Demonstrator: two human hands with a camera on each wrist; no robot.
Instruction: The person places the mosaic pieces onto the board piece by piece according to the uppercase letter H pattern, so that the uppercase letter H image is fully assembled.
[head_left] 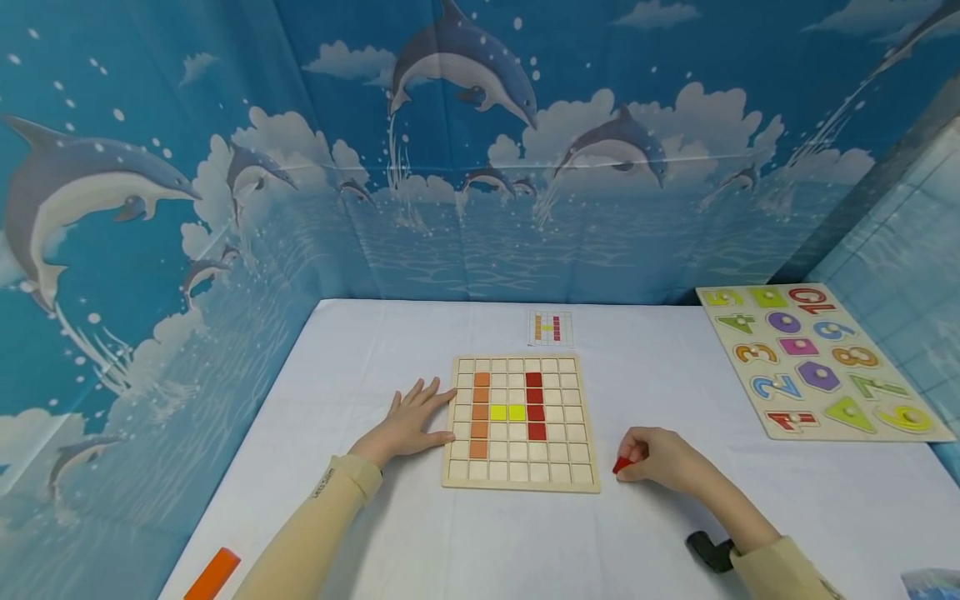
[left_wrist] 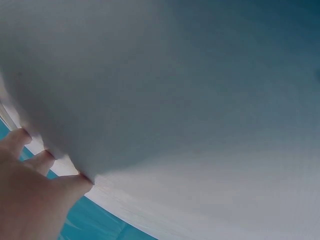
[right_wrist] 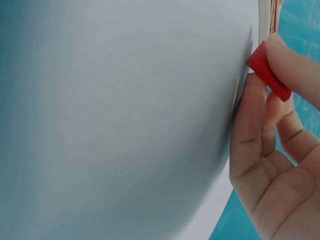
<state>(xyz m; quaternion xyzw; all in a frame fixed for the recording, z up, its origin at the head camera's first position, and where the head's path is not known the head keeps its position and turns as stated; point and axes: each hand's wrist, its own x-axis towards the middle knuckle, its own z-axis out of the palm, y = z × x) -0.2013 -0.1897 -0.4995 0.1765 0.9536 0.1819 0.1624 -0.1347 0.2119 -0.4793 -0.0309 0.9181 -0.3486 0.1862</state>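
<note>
A wooden grid board (head_left: 521, 488) lies on the white table. Orange tiles (head_left: 480, 412) form a column on its left, red tiles (head_left: 536, 412) a shorter column to the right, with two yellow tiles (head_left: 507, 412) between. With fingers spread, my left hand (head_left: 407, 423) rests at the board's left edge; the left wrist view shows its fingers (left_wrist: 65, 187) in part. Right of the board's lower corner, my right hand (head_left: 660, 460) pinches a small red tile (right_wrist: 269, 71) between thumb and fingers. Behind the board is a pattern card (head_left: 551, 328) showing similar colored columns.
A number-and-shape puzzle board (head_left: 821, 367) lies at the far right. An orange block (head_left: 213, 573) sits at the lower left. Near my right wrist is a black object (head_left: 708, 552). A dolphin-print curtain (head_left: 480, 242) hangs behind the table.
</note>
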